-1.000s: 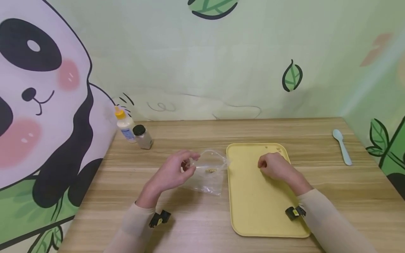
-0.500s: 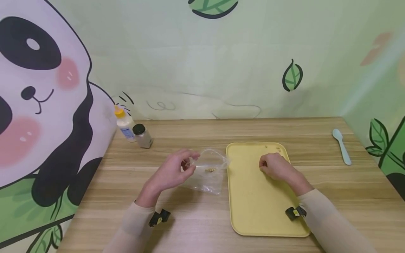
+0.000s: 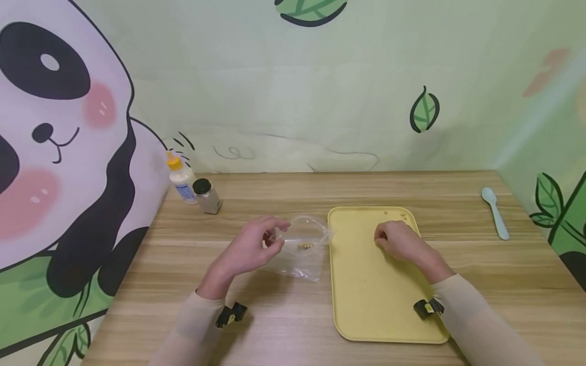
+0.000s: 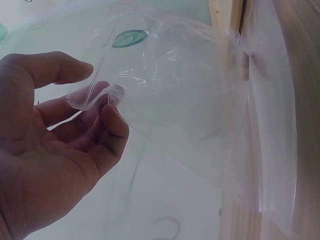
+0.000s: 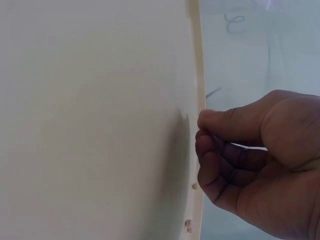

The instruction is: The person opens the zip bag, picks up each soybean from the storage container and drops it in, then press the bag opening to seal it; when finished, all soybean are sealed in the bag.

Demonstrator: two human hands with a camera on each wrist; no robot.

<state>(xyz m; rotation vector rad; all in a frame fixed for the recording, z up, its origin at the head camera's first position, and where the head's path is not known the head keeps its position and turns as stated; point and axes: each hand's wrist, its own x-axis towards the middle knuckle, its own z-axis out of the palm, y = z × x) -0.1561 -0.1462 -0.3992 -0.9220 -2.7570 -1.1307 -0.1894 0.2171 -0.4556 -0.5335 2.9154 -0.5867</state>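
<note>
A clear plastic zip bag stands on the table with its mouth spread, and several small tan bean-like pieces show within it. My left hand holds the bag's near-left rim. In the left wrist view the film is caught among the curled fingers, with the thumb apart from it. Over the yellow tray, my right hand has thumb and forefinger tips together, and nothing shows between them. A few similar tan pieces lie in the tray's far right corner; the right wrist view shows these pieces too.
A squeeze bottle with a yellow cap and a black-lidded jar stand at the back left. Far right lies a pale blue spoon. A painted wall rises behind the wooden table.
</note>
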